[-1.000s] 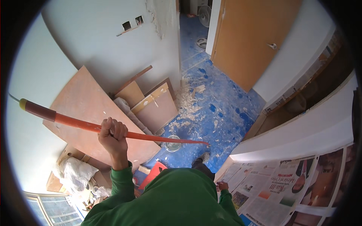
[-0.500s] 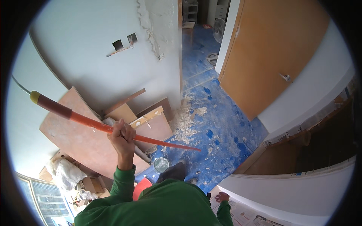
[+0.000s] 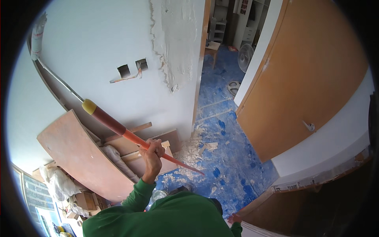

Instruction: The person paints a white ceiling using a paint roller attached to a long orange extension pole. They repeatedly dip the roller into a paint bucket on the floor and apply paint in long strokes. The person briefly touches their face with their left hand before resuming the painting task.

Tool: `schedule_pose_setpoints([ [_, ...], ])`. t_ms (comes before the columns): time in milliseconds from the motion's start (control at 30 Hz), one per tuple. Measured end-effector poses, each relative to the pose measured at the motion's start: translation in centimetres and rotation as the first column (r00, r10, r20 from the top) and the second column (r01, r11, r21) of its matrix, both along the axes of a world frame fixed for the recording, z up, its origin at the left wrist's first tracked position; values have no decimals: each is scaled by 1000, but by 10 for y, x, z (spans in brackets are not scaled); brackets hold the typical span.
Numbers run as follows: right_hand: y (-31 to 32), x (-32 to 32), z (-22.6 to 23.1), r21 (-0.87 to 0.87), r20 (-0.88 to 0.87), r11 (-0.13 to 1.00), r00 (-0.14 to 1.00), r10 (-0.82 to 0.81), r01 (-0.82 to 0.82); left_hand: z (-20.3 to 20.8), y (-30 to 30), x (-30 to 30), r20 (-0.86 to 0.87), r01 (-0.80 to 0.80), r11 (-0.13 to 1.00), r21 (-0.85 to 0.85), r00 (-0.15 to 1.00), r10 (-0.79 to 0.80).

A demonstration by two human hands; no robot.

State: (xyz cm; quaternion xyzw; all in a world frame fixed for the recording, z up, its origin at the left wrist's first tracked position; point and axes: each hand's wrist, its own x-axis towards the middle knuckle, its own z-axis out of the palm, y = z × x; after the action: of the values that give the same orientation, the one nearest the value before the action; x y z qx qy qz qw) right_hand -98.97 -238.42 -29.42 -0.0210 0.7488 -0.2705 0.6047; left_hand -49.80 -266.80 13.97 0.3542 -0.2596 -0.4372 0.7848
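Observation:
My left hand (image 3: 151,158) is closed around the orange pole (image 3: 181,164) of a paint roller (image 3: 37,41). From the pole's brown grip and yellow end, a bare metal rod slants up to the pale roller sleeve. That sleeve is at the upper left, by the edge where two wall faces meet; whether it touches cannot be made out. The pole's thin end points down over the floor. Low on the right, my right hand (image 3: 234,219) rests beside a ledge with its fingers stretched out and nothing in them. A bucket (image 3: 157,196) stands by my feet, partly hidden by my body.
Pinkish boards (image 3: 85,158) and wood offcuts lean against the left wall. Plaster debris (image 3: 189,150) litters the blue floor covering (image 3: 225,130) near the doorway. An orange-brown door (image 3: 304,79) stands at the right. Plastic bags (image 3: 59,183) and boxes lie lower left.
The roller has come into view at the upper left as my left hand moved right and down with the pole. My view has shifted; the bucket is now more covered by my body.

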Motion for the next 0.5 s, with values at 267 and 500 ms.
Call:
schedule_pose_setpoints([
  [267, -141, -14, 11, -5, 79, 978, 975, 207, -207, -52, -36, -22, 57, -203, 976, 77, 978, 199],
  [500, -263, -73, -19, -96, 38, 892, 894, 447, -442, -84, -43, -54, 91, -431, 891, 139, 902, 422],
])
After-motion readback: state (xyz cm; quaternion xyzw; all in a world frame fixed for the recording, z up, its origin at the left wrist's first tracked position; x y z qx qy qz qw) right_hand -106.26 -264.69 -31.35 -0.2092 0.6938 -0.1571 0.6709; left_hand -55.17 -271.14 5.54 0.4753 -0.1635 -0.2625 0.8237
